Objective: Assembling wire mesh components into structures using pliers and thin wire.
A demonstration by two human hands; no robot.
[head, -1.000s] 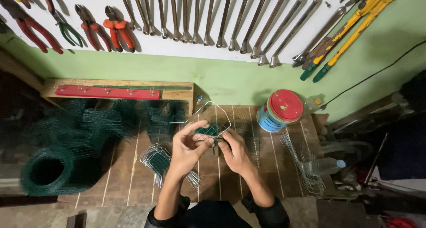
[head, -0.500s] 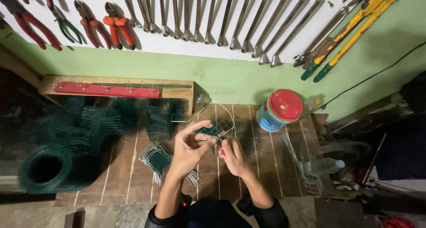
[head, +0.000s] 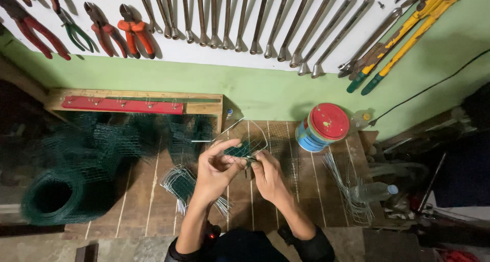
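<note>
Left hand: the left hand (head: 214,171) sits at the centre of the frame, fingers curled and pinching the near edge of a small piece of green wire mesh (head: 241,150)
Right hand: the right hand (head: 268,176) is just right of the left, fingers closed on the same mesh piece from below and to the right; whether it also grips a small tool I cannot tell
Mesh piece: held between both hands just above centre, raised over the wooden bench (head: 143,201); a bent loop of bare wire (head: 258,132) arches over it
Under the hands: a bundle of bent silver wires (head: 176,183) lies on the bench, below and left of the left hand
Left of frame: a roll of green mesh (head: 56,195) at lower left; loose green mesh (head: 112,139) heaped above it; a red bar on a wooden frame (head: 122,105) behind that
Right of frame: a blue tin with a red lid (head: 322,127) right of centre; thin straight wires (head: 342,183) and a clear plastic bottle (head: 375,191) at lower right
Wall: wrenches (head: 245,17) hang along the top; red and orange pliers (head: 117,30) at upper left; yellow long-handled cutters (head: 408,35) at upper right
</note>
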